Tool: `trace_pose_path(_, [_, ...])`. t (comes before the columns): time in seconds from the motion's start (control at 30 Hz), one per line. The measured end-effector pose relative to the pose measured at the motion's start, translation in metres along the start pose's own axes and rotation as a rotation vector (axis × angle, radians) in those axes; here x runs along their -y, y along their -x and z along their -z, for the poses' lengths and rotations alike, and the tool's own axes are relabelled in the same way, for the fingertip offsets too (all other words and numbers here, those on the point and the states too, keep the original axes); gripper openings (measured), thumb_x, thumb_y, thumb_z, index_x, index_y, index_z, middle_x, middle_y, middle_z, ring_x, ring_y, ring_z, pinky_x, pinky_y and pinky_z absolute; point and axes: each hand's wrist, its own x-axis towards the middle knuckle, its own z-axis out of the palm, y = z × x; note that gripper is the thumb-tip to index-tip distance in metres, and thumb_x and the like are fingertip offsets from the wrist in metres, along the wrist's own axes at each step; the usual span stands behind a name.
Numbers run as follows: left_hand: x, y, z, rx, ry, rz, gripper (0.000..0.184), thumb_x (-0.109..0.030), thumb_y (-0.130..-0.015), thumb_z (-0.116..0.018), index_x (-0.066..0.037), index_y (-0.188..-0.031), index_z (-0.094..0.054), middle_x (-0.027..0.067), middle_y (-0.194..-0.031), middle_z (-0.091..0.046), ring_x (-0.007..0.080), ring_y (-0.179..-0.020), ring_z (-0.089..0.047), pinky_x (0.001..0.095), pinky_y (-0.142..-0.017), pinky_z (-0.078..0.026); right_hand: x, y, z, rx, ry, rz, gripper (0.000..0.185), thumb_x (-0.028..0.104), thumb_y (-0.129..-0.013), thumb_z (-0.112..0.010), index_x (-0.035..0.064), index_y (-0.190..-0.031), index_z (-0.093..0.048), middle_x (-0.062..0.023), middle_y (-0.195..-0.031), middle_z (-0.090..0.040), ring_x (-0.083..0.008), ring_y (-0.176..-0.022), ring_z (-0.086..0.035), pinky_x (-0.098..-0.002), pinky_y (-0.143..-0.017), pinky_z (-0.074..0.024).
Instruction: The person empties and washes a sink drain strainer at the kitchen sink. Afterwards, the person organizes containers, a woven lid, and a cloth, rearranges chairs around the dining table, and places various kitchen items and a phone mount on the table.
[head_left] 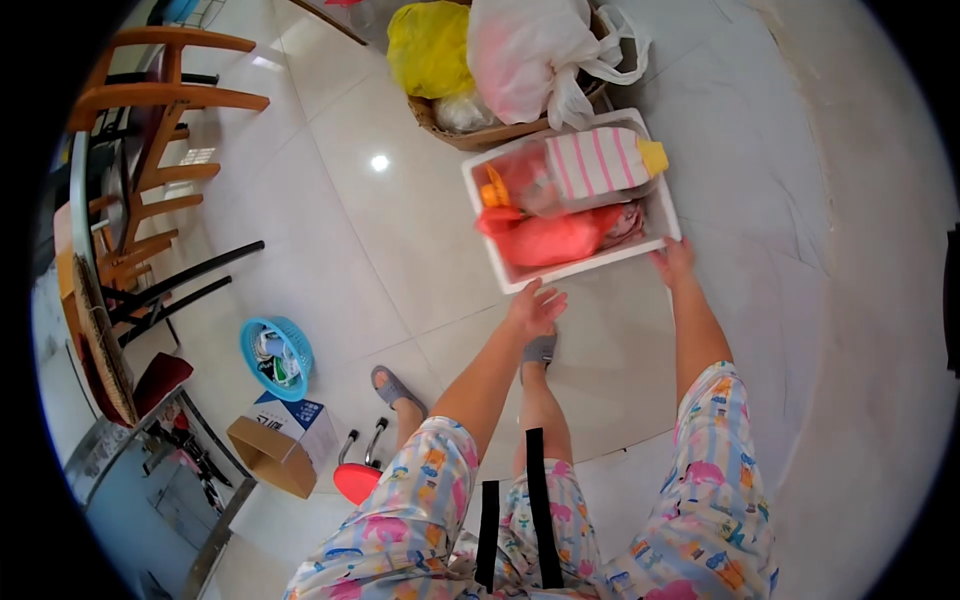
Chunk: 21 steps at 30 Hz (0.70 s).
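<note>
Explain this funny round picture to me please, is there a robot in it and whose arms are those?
No robot here! A person wears a camera on their head, looking down, so you see their own arms and legs. This one picture is all from there.

The right hand touches a corner of a white foam box, seemingly gripping it, though blur hides how firmly. The left hand is open by the near edge; I can't tell whether it touches.

Inside are a red plastic bag and a pink-striped white thing with a yellow end. The box is above a tiled floor. A blue plastic basket stands off to the left.
</note>
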Motion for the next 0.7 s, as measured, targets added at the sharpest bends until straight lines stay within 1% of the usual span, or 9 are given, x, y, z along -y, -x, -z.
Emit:
trace_pose_path(0.1, [0.002,0.049,-0.038,-0.045,-0.255,-0.154,0.062,-0.026,-0.093,-0.051,-0.005,-0.14,-0.017,0.0217,-0.133,-0.04,0.0355,-0.109,-0.053,0.0418,-0.084,-0.051,-0.007,-0.016,-0.007,-0.163,-0.091,-0.004,0.057,0.006,-0.085,-0.057,0.0085,-0.137,-0.033,-0.0135,-0.122,-0.047,-0.0264,-0.095,-0.057,-0.0406,-0.071,-0.054])
trace_pose_path(0.2, [0.007,0.067,-0.041,-0.076,-0.37,-0.208,0.077,-0.024,-0.092,-0.052,-0.007,-0.145,0.001,0.0216,-0.134,-0.04,0.0341,-0.105,-0.055,0.0424,-0.083,-0.051,-0.047,-0.033,0.005,-0.147,-0.17,0.152,0.061,0.006,-0.083,-0.061,0.0063,-0.138,-0.035,-0.0131,-0.118,-0.05,-0.0222,-0.096,-0.056,-0.0364,-0.071,-0.0526])
trace_pose_path(0.3, [0.019,0.069,-0.019,-0.111,-0.312,-0.229,0.083,-0.021,-0.09,-0.054,-0.008,-0.146,0.006,0.0205,-0.131,-0.043,0.0313,-0.101,-0.057,0.0418,-0.082,-0.051,-0.143,-0.076,0.031,-0.294,0.216,0.391,0.063,0.006,-0.08,-0.063,0.0037,-0.136,-0.035,-0.0067,-0.098,-0.056,-0.0148,-0.079,-0.057,-0.0292,-0.059,-0.0502])
trace_pose_path(0.37, [0.026,0.077,-0.01,-0.15,-0.349,-0.244,0.083,-0.019,-0.089,-0.055,-0.006,-0.146,0.003,0.0195,-0.129,-0.046,0.0299,-0.1,-0.058,0.0409,-0.081,-0.051,-0.169,-0.021,0.014,-0.226,0.111,0.324,0.057,0.007,-0.078,-0.065,0.0024,-0.13,-0.044,-0.0032,-0.091,-0.057,-0.0128,-0.074,-0.056,-0.0288,-0.056,-0.0493])
trace_pose_path(0.43, [0.037,0.08,0.006,-0.147,-0.333,-0.27,0.082,-0.017,-0.087,-0.056,-0.005,-0.146,0.001,0.0184,-0.126,-0.048,0.0287,-0.098,-0.059,0.04,-0.079,-0.052,-0.162,0.06,-0.016,-0.151,0.081,0.132,0.049,0.006,-0.078,-0.064,0.0035,-0.125,-0.049,-0.0026,-0.091,-0.057,-0.0124,-0.072,-0.056,-0.0281,-0.057,-0.0492])
trace_pose_path(0.5, [0.045,0.08,0.029,-0.11,-0.261,-0.316,0.082,-0.016,-0.086,-0.056,-0.004,-0.145,0.0,0.0172,-0.123,-0.051,0.0277,-0.097,-0.059,0.039,-0.078,-0.053,-0.188,0.103,-0.033,-0.024,-0.012,0.064,0.041,0.007,-0.079,-0.064,0.0039,-0.119,-0.053,-0.0027,-0.092,-0.059,-0.0122,-0.072,-0.057,-0.0273,-0.057,-0.0491])
trace_pose_path(0.57, [0.043,0.102,0.036,-0.166,-0.282,-0.273,0.081,-0.013,-0.085,-0.056,-0.002,-0.145,-0.004,0.0168,-0.114,-0.054,0.0275,-0.092,-0.061,0.0382,-0.074,-0.053,-0.232,0.124,-0.047,0.035,0.171,0.112,0.035,0.007,-0.08,-0.065,0.004,-0.113,-0.056,-0.0044,-0.093,-0.061,-0.0138,-0.074,-0.06,-0.0263,-0.059,-0.0493])
trace_pose_path(0.6, [0.044,0.114,0.042,-0.19,-0.29,-0.247,0.08,-0.012,-0.084,-0.057,-0.001,-0.145,-0.006,0.0165,-0.11,-0.056,0.0275,-0.089,-0.061,0.0378,-0.071,-0.053,-0.23,0.149,-0.059,0.086,0.211,0.05,0.034,0.007,-0.079,-0.065,0.0037,-0.112,-0.057,-0.0049,-0.093,-0.062,-0.0144,-0.076,-0.061,-0.0261,-0.06,-0.0494])
trace_pose_path(0.7, [0.04,0.124,0.076,-0.169,-0.229,-0.238,0.077,-0.013,-0.086,-0.056,-0.002,-0.145,-0.007,0.0172,-0.113,-0.055,0.0276,-0.091,-0.062,0.0369,-0.071,-0.053,-0.218,0.206,-0.089,0.217,0.279,-0.063,0.034,0.004,-0.076,-0.067,0.0024,-0.109,-0.058,-0.0062,-0.093,-0.063,-0.0156,-0.078,-0.062,-0.0253,-0.061,-0.0497])
